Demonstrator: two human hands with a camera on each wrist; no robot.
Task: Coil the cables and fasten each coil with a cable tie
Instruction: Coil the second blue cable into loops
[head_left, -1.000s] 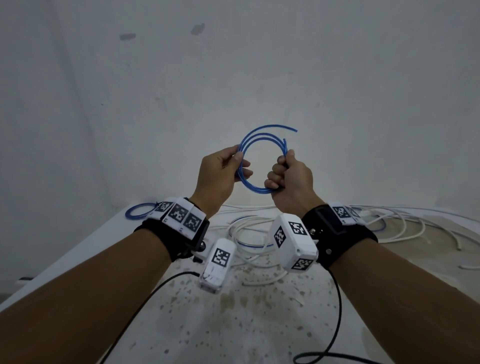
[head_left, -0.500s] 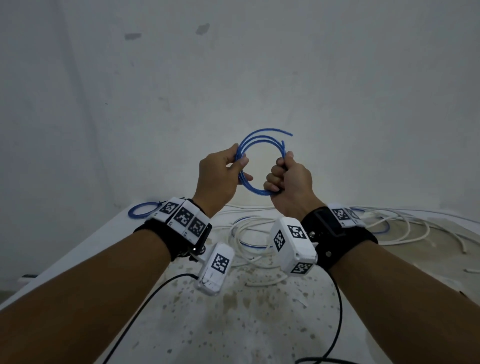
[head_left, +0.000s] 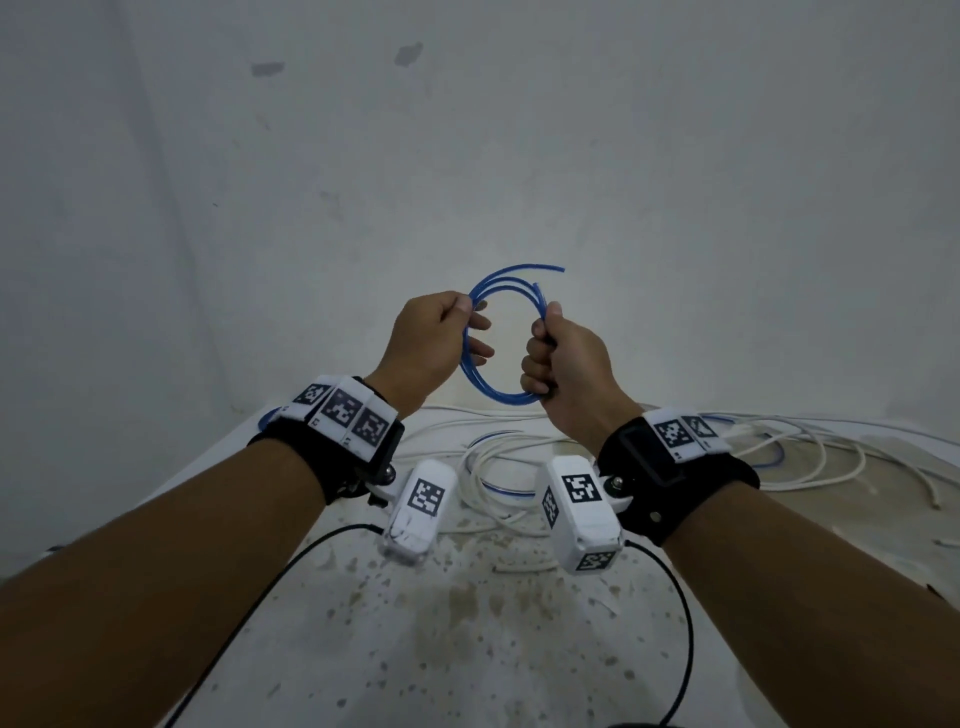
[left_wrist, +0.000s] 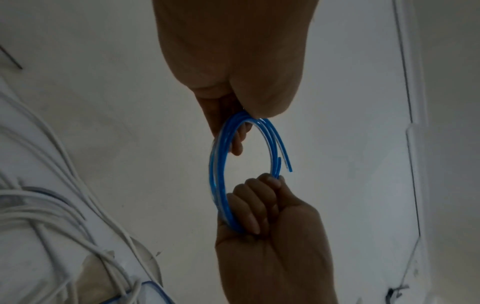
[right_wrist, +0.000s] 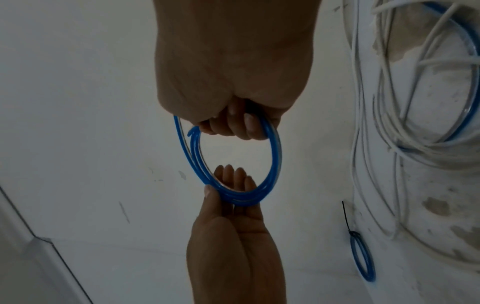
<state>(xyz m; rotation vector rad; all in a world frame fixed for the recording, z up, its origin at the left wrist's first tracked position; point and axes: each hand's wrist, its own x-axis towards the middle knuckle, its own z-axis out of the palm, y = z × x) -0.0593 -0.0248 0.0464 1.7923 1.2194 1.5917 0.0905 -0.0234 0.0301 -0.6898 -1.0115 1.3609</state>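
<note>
Hands slightly apart | left hand (head_left: 431, 343) pinches blue coil (head_left: 485, 387) | right hand (head_left: 566, 364) fists it

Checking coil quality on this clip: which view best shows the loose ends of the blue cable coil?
The left wrist view: both cut ends of the blue cable coil stand clear against the wall, just above the right hand. The head view shows them smaller. The right wrist view shows one end only, beside the fingers.

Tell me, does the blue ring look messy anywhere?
A little. One end of the blue coil sticks out loose at the top instead of following the loops. The left hand and right hand hold its sides.
</note>
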